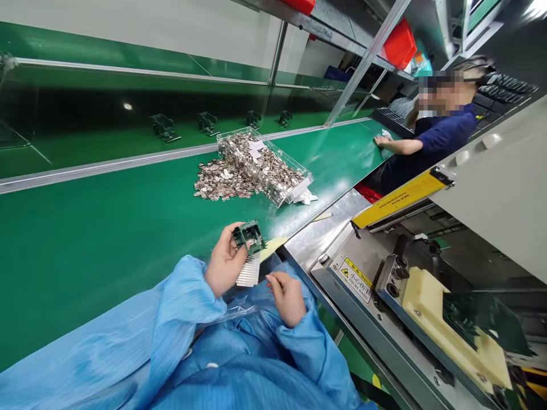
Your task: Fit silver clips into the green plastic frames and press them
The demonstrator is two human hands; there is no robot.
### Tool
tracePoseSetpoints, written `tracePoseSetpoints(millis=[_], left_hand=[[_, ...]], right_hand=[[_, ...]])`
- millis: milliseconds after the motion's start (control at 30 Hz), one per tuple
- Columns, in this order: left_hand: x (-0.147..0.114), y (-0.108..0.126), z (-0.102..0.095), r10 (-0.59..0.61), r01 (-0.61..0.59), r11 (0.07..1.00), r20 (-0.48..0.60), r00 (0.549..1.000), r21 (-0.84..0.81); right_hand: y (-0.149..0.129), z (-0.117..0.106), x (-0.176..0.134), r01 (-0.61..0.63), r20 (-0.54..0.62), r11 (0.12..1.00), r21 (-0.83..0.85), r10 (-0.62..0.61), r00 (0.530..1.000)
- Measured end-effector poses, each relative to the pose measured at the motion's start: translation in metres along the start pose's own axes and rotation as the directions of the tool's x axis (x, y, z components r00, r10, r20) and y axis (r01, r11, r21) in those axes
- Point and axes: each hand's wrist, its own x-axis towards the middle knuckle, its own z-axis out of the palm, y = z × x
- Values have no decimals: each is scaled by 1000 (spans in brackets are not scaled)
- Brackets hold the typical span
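My left hand (226, 257) is closed around a dark green moulded plastic part (252, 237) with open slots. Just below that part, a white sheet marked off in small rows (248, 270) hangs by the same hand; whether the fingers grip it too is unclear. My right hand (287, 296) is a short way to the right of the sheet, with thumb and forefinger pinched together. Anything between those fingertips is too small to make out. A clear plastic bag (239, 307) lies in my lap under both hands.
Beyond my hands, a clear plastic box (305, 183) full of small metal pieces stands beside a loose heap (222, 181). Several dark green parts (164, 127) line the back ledge. A machine with a warning label (354, 280) is at right. A co-worker (447, 134) sits farther along.
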Motion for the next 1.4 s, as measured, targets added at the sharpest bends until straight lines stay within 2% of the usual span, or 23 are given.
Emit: tracePoseSetpoints(millis=[100, 167, 233, 333, 500, 733, 900, 1000, 1100, 1167, 1300, 1367, 1400], left_hand=[[-6, 4, 0, -28, 28, 999, 34, 999, 19], [-12, 6, 0, -40, 36, 998, 80, 996, 57], [-17, 7, 0, -38, 27, 995, 114, 993, 101], [-21, 8, -2, -26, 6, 992, 152, 988, 128], [-24, 9, -3, -10, -12, 993, 188, 982, 118], [-27, 10, -3, -4, -26, 991, 219, 976, 134], [-30, 12, -3, 3, -34, 992, 247, 969, 123], [-29, 17, -3, -24, -2, 996, 286, 958, 92], [-26, 24, -4, -72, 67, 997, 345, 936, 27], [-23, 29, -3, -108, 121, 993, 370, 923, -11], [-25, 41, 5, -171, 186, 982, 448, 878, 11], [-28, 51, 12, -204, 196, 978, 536, 819, 72], [-27, 57, 16, -237, 214, 971, 596, 767, 111]], right_hand=[[-31, -23, 3, 113, -110, 991, 77, -104, 988], [-50, -29, 8, 210, -227, 970, 123, -179, 957], [-63, -27, 14, 265, -314, 952, 151, -208, 927], [-74, -14, 23, 292, -356, 938, 186, -212, 910], [-82, 3, 29, 217, -341, 963, 161, -152, 928], [-87, 6, 27, 166, -345, 977, 132, -112, 932], [-86, 10, 25, 131, -301, 940, 315, -32, 953], [-81, 10, 24, 84, -226, 870, 485, 32, 974], [-75, -1, 22, 68, -179, 795, 603, 51, 982], [-72, -16, 18, 96, -162, 790, 605, 4, 987], [-72, -51, 5, 232, -64, 865, 446, -227, 972], [-73, -65, -6, 297, -31, 887, 352, -307, 951], [-74, -72, -13, 319, -44, 894, 316, -322, 946]])
